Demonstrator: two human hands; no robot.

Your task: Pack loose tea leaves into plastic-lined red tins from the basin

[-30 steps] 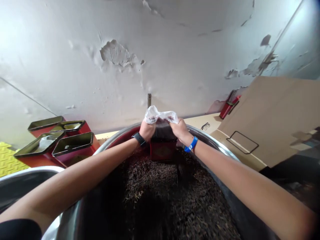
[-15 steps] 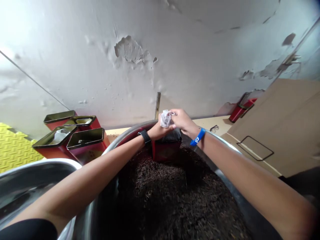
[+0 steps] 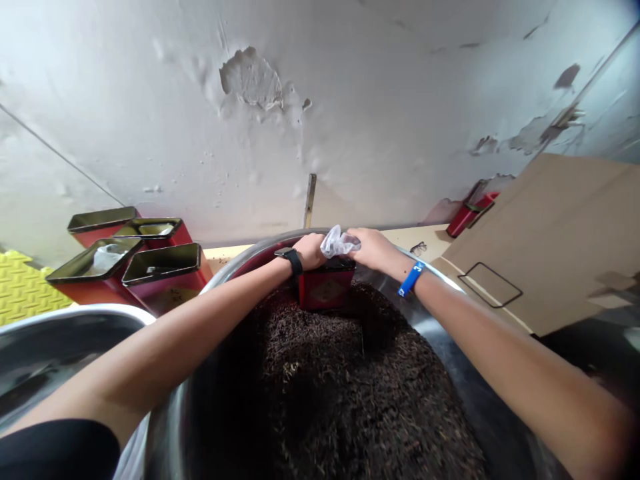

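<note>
My left hand [image 3: 311, 251], with a black watch on its wrist, is closed at the left side of a clear plastic bag [image 3: 332, 241]. From the other side my right hand [image 3: 374, 252], wearing a blue wristband, grips the bag's gathered top. Below the hands a red tin [image 3: 325, 291] stands in dark, dry loose leaves [image 3: 345, 373] that look like tea. The bag's lower part and most of the tin's mouth are hidden. The leaves fill a large round metal tub [image 3: 175, 407].
Several open red tins [image 3: 167, 283], some with plastic bags inside, stand at left beside a second metal basin [image 3: 125, 312]. Eyeglasses [image 3: 419, 249] lie behind the tub. A cardboard box [image 3: 565, 227] and another red tin [image 3: 463, 217] are at right. A peeling wall [image 3: 380, 133] rises behind.
My hands have moved apart, drawing the plastic bag's top out sideways between them. More of the red tin's front shows. The whole view has shifted slightly.
</note>
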